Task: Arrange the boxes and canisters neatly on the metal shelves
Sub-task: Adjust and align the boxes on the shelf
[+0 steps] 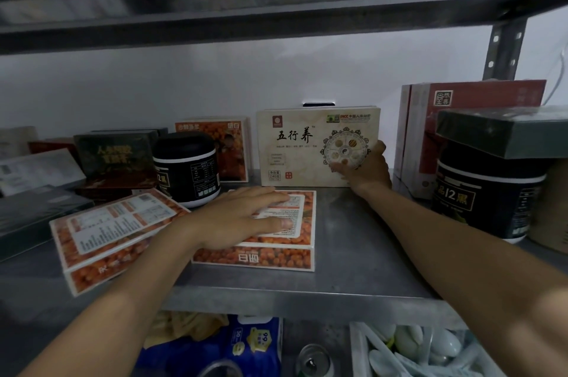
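Pressing flat, the left hand (242, 217) lies with fingers spread and straight on top of the orange box (276, 258), which lies face-down at the middle of the metal shelf (353, 257). That box looks squared up: its long axis runs left to right, parallel to the shelf's front lip, with the printed spine facing the person and reading upside down.

Over on the other side, the right hand (365, 170) is at the lower right corner of the cream box (295, 149). The thumb is on the front face and the fingers curl round the right edge, so it's a pinch on that corner. The cream box stands upright on its long edge at the back of the shelf, face forward, long axis left to right. It sits directly behind the flat orange box, with bare shelf between them.

The odd one out is the second orange box (113, 232), lying just left of the first. It is skewed, with its long axis running diagonally and its near corner close to the shelf lip. The left hand is plainly the nearer one to it, and I'd judge it needs turning to sit parallel with its neighbour. Behind it stands a black canister (187, 170).
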